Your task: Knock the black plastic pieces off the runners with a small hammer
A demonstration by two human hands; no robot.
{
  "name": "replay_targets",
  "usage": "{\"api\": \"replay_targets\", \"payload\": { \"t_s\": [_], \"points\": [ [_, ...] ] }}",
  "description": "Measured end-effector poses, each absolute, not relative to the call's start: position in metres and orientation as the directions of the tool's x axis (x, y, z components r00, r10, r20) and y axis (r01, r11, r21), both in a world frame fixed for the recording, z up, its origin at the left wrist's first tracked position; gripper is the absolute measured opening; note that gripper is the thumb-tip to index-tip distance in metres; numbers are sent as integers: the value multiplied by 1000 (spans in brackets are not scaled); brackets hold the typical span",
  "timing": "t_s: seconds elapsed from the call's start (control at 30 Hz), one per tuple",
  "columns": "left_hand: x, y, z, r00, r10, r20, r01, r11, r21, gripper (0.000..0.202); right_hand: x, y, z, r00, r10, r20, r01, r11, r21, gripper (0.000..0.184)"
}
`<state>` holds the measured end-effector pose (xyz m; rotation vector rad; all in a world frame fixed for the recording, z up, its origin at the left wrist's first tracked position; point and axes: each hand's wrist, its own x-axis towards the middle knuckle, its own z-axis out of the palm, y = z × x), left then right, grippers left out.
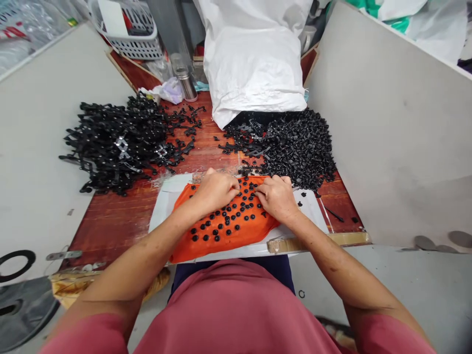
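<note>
Left hand (216, 189) and right hand (277, 196) rest at the far edge of the orange cloth (184, 248), fingers bunched together over the black caps (225, 221), grip on any cap not discernible; dragging the cloth could roll loose caps off the white board (162, 206).

The fingertips of the left hand (216, 189) and the right hand (277, 196) curl down out of sight at the centre of the frame, so it cannot be told whether either pinches one of the small black caps (228, 216). The hands cover the far part of the orange cloth (184, 246). The caps are too small to show their form. At the top, the white sack (254, 64) is cut by the edge, and its mouth hides the back of the black pile (298, 145). The basket (136, 39) at upper left and the black ring (16, 265) at lower left are also cut off.
</note>
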<state>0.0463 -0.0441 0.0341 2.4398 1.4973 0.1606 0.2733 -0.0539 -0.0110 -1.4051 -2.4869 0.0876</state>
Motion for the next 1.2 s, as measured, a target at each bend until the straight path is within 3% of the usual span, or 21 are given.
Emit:
{"api": "replay_targets", "payload": {
  "t_s": [0.1,0.3,0.53,0.63,0.73,0.83,0.9,0.97,1.07,1.2],
  "points": [
    [46,-55,25,485,865,-129,858,-442,262,25,277,-53,-6,-465,856,227,836,509,-206,20],
    [39,-24,27,420,907,22,876,-411,254,26,270,-27,6,-474,856,205,828,513,-228,24],
    [41,-8,34,432,902,-9,889,-424,175,23,243,17,4,-592,789,165,754,614,-234,20],
    [33,-25,43,428,904,10,881,-420,217,24,243,29,5,-522,827,208,789,561,-250,22],
    [23,-42,48,383,921,71,840,-379,389,24,249,31,12,-485,833,267,785,549,-286,20],
    [22,-58,47,218,969,112,691,-235,684,23,255,16,22,-504,795,339,735,600,-316,22],
    [27,-70,44,79,994,77,484,-106,868,30,256,-6,31,-538,750,385,689,654,-313,23],
    [35,-84,39,2,1000,11,221,-12,975,41,253,-33,38,-583,660,474,629,736,-251,24],
    [47,-106,33,-18,998,-68,-79,66,995,52,239,-78,44,-666,539,516,594,801,-70,27],
    [52,-137,31,-26,984,-174,-224,164,961,47,212,-131,36,-749,434,501,518,854,34,26]
  ]
}}
